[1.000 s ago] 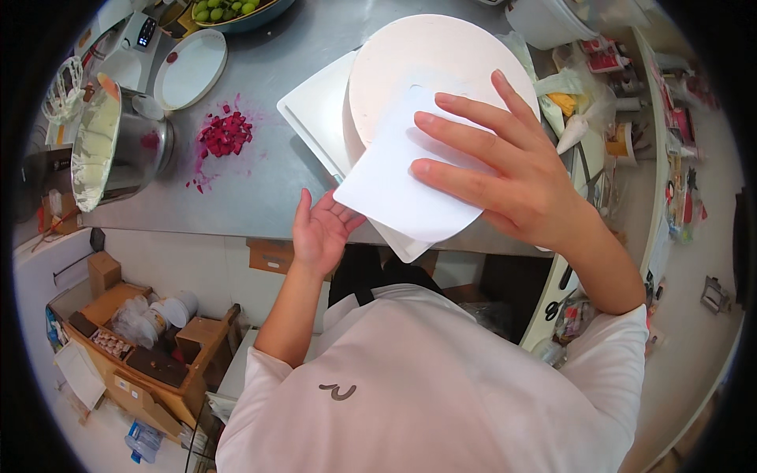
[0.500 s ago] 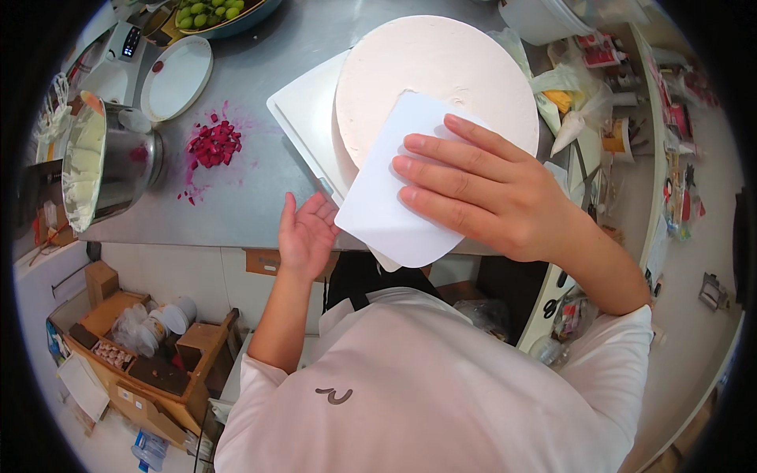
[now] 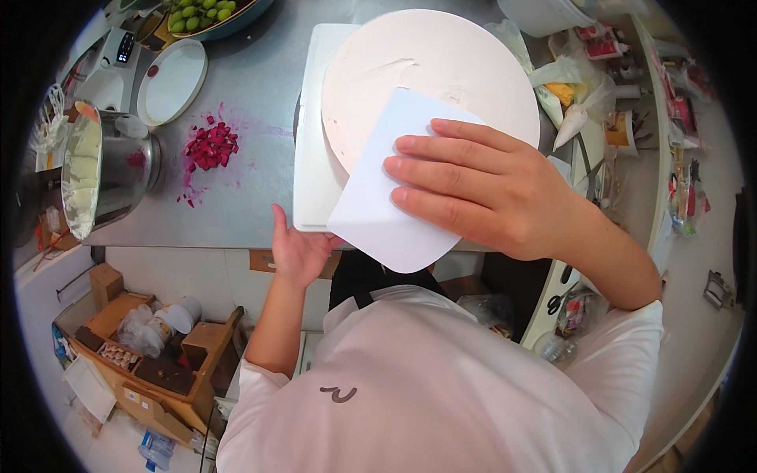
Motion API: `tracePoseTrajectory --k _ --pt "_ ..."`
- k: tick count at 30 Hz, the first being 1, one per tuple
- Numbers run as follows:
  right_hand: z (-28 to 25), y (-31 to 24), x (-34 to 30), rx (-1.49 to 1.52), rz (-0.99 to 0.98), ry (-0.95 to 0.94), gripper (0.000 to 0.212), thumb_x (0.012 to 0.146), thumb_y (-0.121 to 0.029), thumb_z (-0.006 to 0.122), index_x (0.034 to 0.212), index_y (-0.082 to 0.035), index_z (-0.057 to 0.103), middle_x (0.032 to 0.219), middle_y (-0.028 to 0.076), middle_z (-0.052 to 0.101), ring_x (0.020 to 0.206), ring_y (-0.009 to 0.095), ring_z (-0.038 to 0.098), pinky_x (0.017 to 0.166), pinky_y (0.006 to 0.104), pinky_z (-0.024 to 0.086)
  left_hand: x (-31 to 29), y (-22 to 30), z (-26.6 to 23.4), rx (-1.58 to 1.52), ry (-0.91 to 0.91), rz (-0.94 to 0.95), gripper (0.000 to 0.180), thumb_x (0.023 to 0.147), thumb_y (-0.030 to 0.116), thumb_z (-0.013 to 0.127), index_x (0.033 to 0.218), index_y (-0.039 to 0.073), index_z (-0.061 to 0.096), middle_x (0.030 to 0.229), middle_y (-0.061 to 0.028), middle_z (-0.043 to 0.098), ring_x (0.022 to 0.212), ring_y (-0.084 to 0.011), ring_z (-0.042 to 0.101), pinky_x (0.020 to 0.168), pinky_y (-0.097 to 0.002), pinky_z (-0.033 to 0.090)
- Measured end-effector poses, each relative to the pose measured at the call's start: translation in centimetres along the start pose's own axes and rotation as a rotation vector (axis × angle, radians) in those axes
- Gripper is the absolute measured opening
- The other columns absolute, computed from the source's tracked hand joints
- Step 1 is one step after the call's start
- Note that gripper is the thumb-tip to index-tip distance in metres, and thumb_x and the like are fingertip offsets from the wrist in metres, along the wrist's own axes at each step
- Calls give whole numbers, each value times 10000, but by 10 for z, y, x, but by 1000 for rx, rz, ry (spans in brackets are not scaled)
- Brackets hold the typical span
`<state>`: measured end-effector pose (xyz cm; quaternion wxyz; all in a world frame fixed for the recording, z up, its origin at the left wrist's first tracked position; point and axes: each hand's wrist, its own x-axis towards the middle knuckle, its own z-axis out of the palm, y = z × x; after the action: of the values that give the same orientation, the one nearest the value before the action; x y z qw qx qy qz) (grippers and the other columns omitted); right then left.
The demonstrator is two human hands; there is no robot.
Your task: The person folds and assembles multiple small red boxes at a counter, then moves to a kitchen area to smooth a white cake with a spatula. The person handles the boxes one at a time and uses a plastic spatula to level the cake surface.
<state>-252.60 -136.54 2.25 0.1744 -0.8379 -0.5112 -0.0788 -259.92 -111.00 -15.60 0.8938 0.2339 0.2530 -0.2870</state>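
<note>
A round cake [image 3: 441, 55] coated in pale pink cream sits on a white square board [image 3: 314, 165]. Its top carries a faint curved ridge in the cream. My right hand [image 3: 481, 189] grips a white flat cake scraper [image 3: 394, 213], four fingers spread over its upper face and the thumb out of sight. The scraper's far corner meets the cream and its near end overhangs the table edge. At the board's near left corner is my left hand [image 3: 302, 254], palm up and thumb stretched out; its fingertips are partly hidden by the board and scraper.
Chopped dark-red fruit pieces [image 3: 211, 147] lie left on the metal table [image 3: 260, 94]. Beyond them stand a white plate [image 3: 177, 83], a steel mixing bowl [image 3: 118, 169] with cream, and a bowl of green grapes [image 3: 201, 16]. Piping bags [image 3: 579, 114] lie at the right.
The board has turned beneath the scraper, its left edge now running nearly straight. My left hand has dropped slightly to the board's corner. A longer ridge shows in the cream.
</note>
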Motion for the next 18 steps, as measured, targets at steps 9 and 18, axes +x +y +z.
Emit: tracePoseTrajectory --k 9,18 --pt "-4 5 -1 14 -13 -28 236 770 -137 575 986 -43 595 1105 91 611 1068 239 580 946 384 450 17 16 5 -108 32 163 907 857 721 208 1368 -24 294 1386 -185 385 1270 -295 372 1066 -444 244" --pt "-10 10 -2 63 -18 -69 311 747 -111 605 1048 -32 603 1140 119 610 1077 277 587 932 417 465 18 33 -1 -100 -188 128 922 861 715 197 1372 -46 296 1399 -178 378 1299 -307 355 1089 -442 247"
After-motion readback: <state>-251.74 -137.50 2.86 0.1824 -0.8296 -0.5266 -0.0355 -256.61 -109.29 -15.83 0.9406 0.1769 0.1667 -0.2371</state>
